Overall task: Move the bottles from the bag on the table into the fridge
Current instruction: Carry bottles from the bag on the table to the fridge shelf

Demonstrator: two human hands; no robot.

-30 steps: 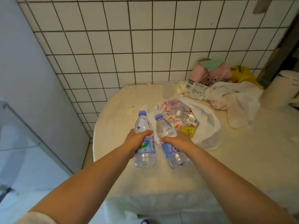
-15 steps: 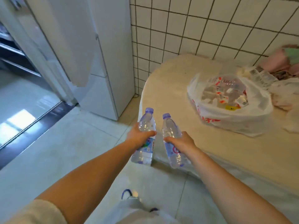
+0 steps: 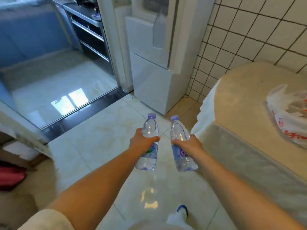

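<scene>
— What's changed since a moment ago?
— Both bottles have come clear of the table (image 3: 245, 103) and now hang over the floor, facing the fridge (image 3: 154, 77). The left hand (image 3: 141, 141) is wrapped round the left bottle (image 3: 148, 143), the right hand (image 3: 188, 144) round the right bottle (image 3: 181, 146), caps pointing away.
— And the bag?
— The bag (image 3: 289, 117) lies by the table's right edge, cut off by the frame; its contents are a blur. The fridge door looks closed, though it's smeared.
</scene>
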